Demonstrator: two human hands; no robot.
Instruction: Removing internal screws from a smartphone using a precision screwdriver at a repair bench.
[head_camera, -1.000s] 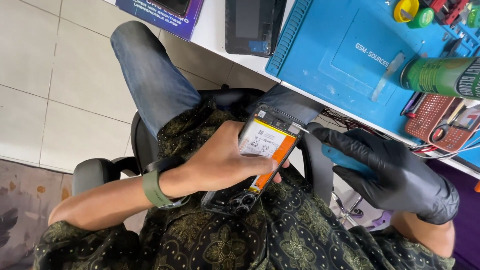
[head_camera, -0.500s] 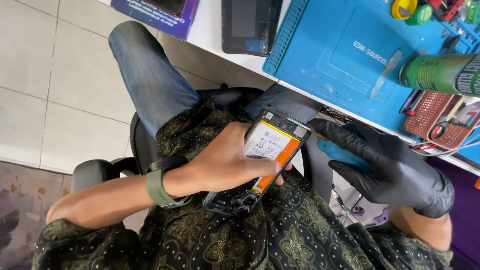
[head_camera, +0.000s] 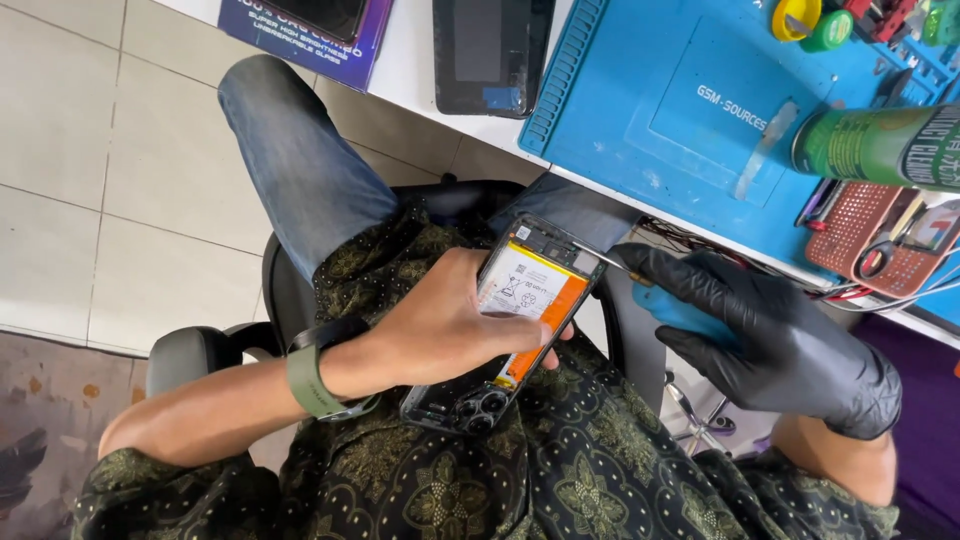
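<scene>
Gripping hand: bare left hand (head_camera: 440, 335), olive watch (head_camera: 318, 383) on wrist, fingers closed around opened phone (head_camera: 515, 320).
Phone: centre of frame, over lap, tilted; white-orange battery (head_camera: 535, 300) exposed.
Tool hand: black-gloved right hand (head_camera: 770, 335), centre right, fingers closed on blue-handled screwdriver (head_camera: 665, 300); tip at phone's upper edge.
Mat: blue work mat (head_camera: 690, 110), upper right.
</scene>
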